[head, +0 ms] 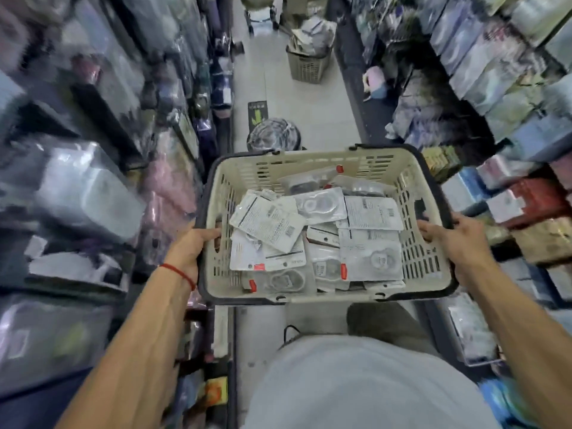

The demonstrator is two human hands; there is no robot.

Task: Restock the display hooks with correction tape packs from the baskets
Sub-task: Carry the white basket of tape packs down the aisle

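Right now I have my left hand and right hand clenched on opposite rims of the beige basket, correction tape packs heaped between them, equally near either.

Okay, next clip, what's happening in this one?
A person stands in a narrow shop aisle carrying a cream basket with both hands: the left hand grips its left rim, the right hand its right rim. The basket holds a loose pile of correction tape packs. A second basket, also filled, sits on the floor further down the aisle. No pack is in hand yet; the view is motion-blurred.
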